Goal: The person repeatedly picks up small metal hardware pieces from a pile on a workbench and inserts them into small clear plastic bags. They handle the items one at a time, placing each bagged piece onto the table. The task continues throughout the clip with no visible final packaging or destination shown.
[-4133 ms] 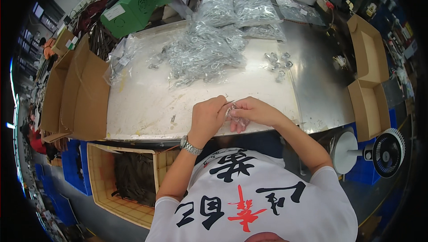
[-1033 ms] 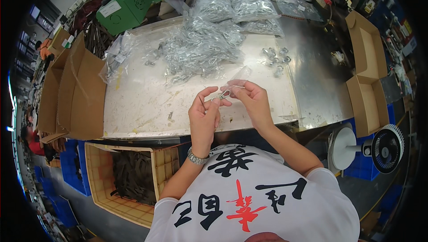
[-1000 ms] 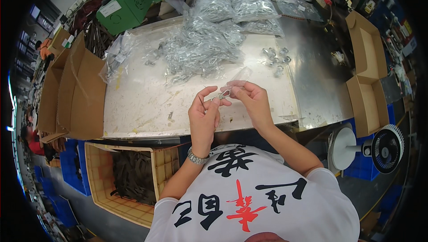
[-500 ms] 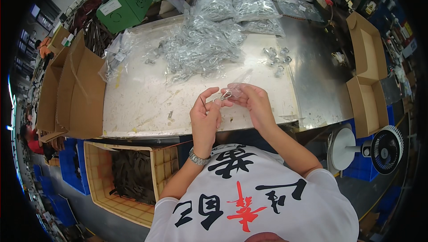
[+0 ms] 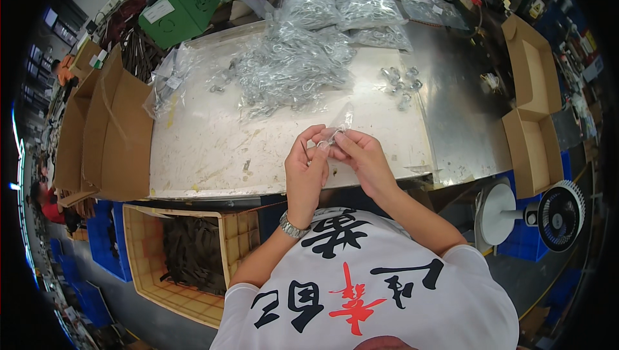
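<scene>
My left hand (image 5: 305,168) and my right hand (image 5: 369,161) meet above the near part of the table. Between the left thumb and fingers is a small silvery metal hook (image 5: 324,146); a thin dark piece shows by that hand's fingers, too small to name. The right hand is closed on a small clear plastic bag (image 5: 346,118), whose end sticks up beyond the fingertips. More bent metal shows at the bag's lower end, partly hidden by the fingers. Farther off lies a large heap of bagged metal hooks (image 5: 290,69).
Full clear bags (image 5: 367,3) are stacked at the back. Loose metal pieces (image 5: 401,82) lie on the table (image 5: 213,156), right of the heap. Open cardboard boxes (image 5: 122,137) (image 5: 535,150) flank it. A yellow crate (image 5: 242,240) sits below left, a fan (image 5: 560,216) at right.
My hands have drawn closer together, the left shifting right and the right turning inward. The clear bag's end now points more upright beyond the fingers.
</scene>
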A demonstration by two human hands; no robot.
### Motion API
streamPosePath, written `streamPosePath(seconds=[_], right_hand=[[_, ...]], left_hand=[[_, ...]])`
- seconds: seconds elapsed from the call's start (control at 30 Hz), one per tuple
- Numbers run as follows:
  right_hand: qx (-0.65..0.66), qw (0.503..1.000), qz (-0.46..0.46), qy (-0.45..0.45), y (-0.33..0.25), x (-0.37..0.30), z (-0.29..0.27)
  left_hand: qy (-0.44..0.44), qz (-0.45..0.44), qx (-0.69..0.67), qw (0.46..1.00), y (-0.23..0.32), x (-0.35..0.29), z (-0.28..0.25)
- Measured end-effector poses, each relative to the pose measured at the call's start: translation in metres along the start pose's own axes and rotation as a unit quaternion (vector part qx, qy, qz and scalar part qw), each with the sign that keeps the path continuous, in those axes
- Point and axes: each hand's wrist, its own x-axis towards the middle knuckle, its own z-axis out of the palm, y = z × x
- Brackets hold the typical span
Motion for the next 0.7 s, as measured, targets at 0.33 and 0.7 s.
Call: streamPosePath(seconds=[0.33,0.7], right_hand=[[0.022,1.000,0.016,-0.003,-0.002,-0.011,0.001],[-0.091,0.971,0.126,-0.183,-0.027,-0.013,-0.009]], left_hand=[[-0.070,-0.008,0.061,0.996,0.014,-0.007,0.001],[-0.158,-0.051,0.099,0.981,0.039,0.019,-0.033]])
